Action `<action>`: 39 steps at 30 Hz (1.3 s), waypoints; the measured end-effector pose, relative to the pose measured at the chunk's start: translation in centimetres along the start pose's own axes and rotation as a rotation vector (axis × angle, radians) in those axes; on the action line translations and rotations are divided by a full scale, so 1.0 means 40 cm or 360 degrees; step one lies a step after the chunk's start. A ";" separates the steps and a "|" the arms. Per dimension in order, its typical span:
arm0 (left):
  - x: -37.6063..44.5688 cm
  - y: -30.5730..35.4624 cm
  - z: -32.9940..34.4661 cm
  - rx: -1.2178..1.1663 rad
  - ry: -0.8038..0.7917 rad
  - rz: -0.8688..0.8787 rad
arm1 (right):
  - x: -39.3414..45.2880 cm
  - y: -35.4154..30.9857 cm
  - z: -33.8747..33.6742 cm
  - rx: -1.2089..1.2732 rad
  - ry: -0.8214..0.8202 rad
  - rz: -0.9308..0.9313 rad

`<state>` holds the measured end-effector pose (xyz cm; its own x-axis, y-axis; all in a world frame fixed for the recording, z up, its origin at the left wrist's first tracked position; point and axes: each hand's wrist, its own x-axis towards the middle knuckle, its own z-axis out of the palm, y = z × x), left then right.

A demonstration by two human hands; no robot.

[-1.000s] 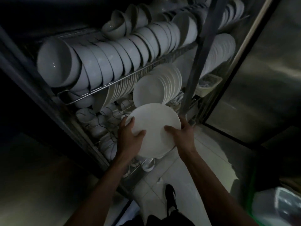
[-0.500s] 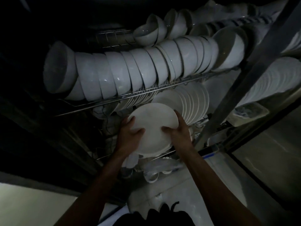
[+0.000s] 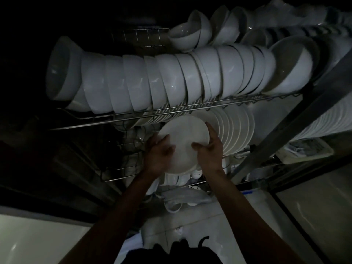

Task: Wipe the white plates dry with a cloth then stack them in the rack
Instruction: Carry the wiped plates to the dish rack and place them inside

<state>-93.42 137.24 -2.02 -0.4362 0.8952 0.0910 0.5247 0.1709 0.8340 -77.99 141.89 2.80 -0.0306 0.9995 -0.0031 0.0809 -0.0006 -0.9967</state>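
A white plate (image 3: 183, 138) is held up between both hands in front of the wire rack's (image 3: 152, 115) lower shelf. My left hand (image 3: 158, 153) grips its left edge, thumb on the face. On the right edge my right hand (image 3: 210, 149) does the same, fingers behind the rim. Just right of it stands a row of upright white plates (image 3: 234, 128), with my plate's upper rim close to the nearest one. No cloth is visible.
A long row of white bowls (image 3: 162, 82) fills the upper shelf, with more bowls (image 3: 192, 33) behind. A grey metal post (image 3: 285, 128) slants at the right, past it more stacked plates (image 3: 327, 119) and a white tray (image 3: 304, 151). Cups lie below the plates.
Both hands have carried the plate up and further into the lower shelf, closer to the row of standing plates. The view has tilted up toward the bowls.
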 end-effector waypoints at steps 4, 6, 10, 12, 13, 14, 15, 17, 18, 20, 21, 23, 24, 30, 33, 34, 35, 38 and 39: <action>-0.024 0.021 0.017 0.0120 -0.0086 0.0190 | 0.021 -0.014 -0.001 -0.0054 0.0034 -0.0070; -0.035 0.028 0.034 0.0084 -0.0143 0.0188 | 0.027 -0.020 0.001 -0.0138 0.0035 -0.0117; -0.037 0.035 0.059 0.0107 -0.0145 0.0157 | 0.039 -0.035 0.003 -0.0193 0.0002 -0.0176; -0.032 0.038 0.065 0.0085 -0.0163 0.0144 | 0.043 -0.042 0.002 -0.0222 -0.0013 -0.0229; -0.030 0.039 0.068 0.0071 -0.0184 0.0141 | 0.044 -0.045 0.002 -0.0237 -0.0010 -0.0262; -0.027 0.039 0.071 0.0064 -0.0208 0.0144 | 0.045 -0.048 0.004 -0.0242 -0.0002 -0.0289; -0.024 0.037 0.074 0.0067 -0.0228 0.0148 | 0.046 -0.050 0.006 -0.0241 0.0004 -0.0301; -0.015 0.032 0.079 0.0068 -0.0258 0.0151 | 0.050 -0.051 0.011 -0.0253 0.0008 -0.0302; -0.010 0.030 0.081 0.0049 -0.0275 0.0155 | 0.053 -0.051 0.013 -0.0281 0.0007 -0.0303; -0.004 0.022 0.087 -0.0010 -0.0310 0.0171 | 0.058 -0.047 0.016 -0.0343 0.0001 -0.0300; -0.002 0.017 0.088 -0.0027 -0.0327 0.0166 | 0.061 -0.045 0.018 -0.0358 -0.0002 -0.0297; 0.001 0.006 0.091 -0.0036 -0.0358 0.0131 | 0.062 -0.040 0.020 -0.0358 -0.0010 -0.0294; 0.003 0.002 0.091 -0.0036 -0.0373 0.0114 | 0.063 -0.039 0.024 -0.0349 -0.0013 -0.0288; 0.018 -0.012 0.100 -0.0038 -0.0463 0.0103 | 0.071 -0.034 0.035 -0.0406 -0.0033 -0.0257; 0.015 -0.015 0.102 -0.0187 -0.0446 0.0092 | 0.078 -0.031 0.036 -0.0460 -0.0072 -0.0308; 0.014 -0.016 0.103 -0.0146 -0.0424 0.0123 | 0.080 -0.028 0.036 -0.0506 -0.0078 -0.0321; 0.014 -0.019 0.107 -0.0094 -0.0407 0.0161 | 0.082 -0.025 0.034 -0.0543 -0.0078 -0.0324; 0.014 -0.018 0.116 -0.0050 -0.0384 0.0194 | 0.086 -0.013 0.027 -0.0577 -0.0047 -0.0309; 0.014 -0.020 0.118 -0.0052 -0.0378 0.0192 | 0.088 -0.009 0.025 -0.0606 -0.0031 -0.0318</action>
<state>-90.64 139.56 -5.22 -0.1861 0.9805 0.0638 0.5367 0.0470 0.8425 -79.14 145.36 3.04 -0.1016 0.9781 0.1815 0.4334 0.2077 -0.8769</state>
